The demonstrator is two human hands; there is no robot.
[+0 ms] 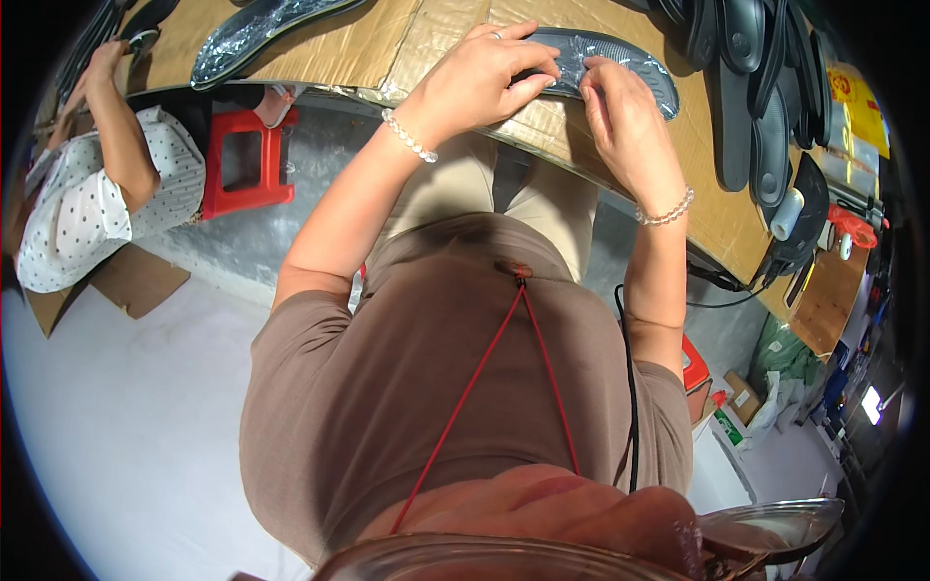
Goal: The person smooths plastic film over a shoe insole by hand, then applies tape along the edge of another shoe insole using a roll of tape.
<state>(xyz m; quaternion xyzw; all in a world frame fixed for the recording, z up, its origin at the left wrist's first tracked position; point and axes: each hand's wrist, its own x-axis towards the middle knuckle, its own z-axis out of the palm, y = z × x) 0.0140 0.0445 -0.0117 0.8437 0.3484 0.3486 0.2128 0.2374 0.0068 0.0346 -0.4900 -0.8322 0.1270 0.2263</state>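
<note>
The table [717, 228] is laid over with brown cardboard, its front part glossy with clear tape, and its near edge runs right in front of the person's lap. Underneath I can see grey floor, giving way to a pale floor [145, 416] at left, where a flap of cardboard [145, 281] lies. A red stool [242, 201] stands there too, beside a co-worker in a spotted white top [102, 208], whose hands are at the table's left end. Over on the right, black soles [741, 107] are heaped at the table's edge, with a white roll [787, 213] just beyond and a yellow package [857, 111] farther out.

For containers, a cardboard box [744, 399] sits low at right, near a dark green sack [787, 349]; I can't tell what either holds. Clear film wraps a dark sole [651, 70], which lies on the table directly before the person, and another wrapped sole [257, 39] lies to its left.

The left hand [489, 77] rests at the near sole's left part, fingers bent over it; whether they grasp it I can't tell. The right hand [625, 121] has thumb and forefinger drawn together over the sole's middle; I can't tell whether film is pinched between them.
</note>
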